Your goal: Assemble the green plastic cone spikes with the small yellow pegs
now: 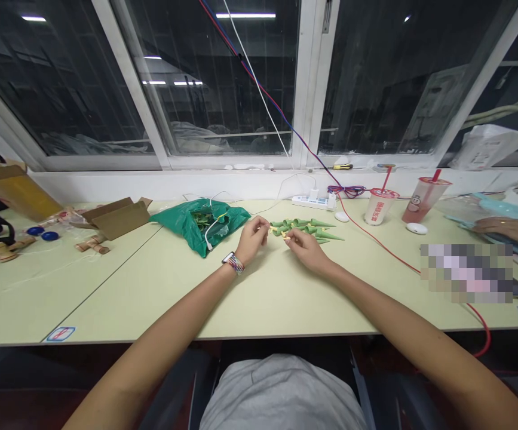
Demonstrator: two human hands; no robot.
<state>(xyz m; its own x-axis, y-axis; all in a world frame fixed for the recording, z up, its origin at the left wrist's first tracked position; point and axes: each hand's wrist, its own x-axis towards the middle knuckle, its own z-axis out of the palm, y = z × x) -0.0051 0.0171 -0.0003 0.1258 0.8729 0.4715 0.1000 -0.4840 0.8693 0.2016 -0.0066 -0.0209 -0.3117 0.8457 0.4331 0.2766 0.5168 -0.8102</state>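
Green cone-shaped pieces (306,229) lie clustered on the pale green table (151,298), just beyond the hands. Left hand (252,239) and right hand (307,249) curl inward, fingertips pinched closed on small yellow bits (285,236). Green plastic bag (200,227) sits just left; dark windows (223,77) run behind.

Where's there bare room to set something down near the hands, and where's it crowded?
Bare tabletop runs between the left hand and right hand and the near edge, and below the cardboard box. It is crowded just ahead, where the green cones, green plastic bag and power strip bunch together.
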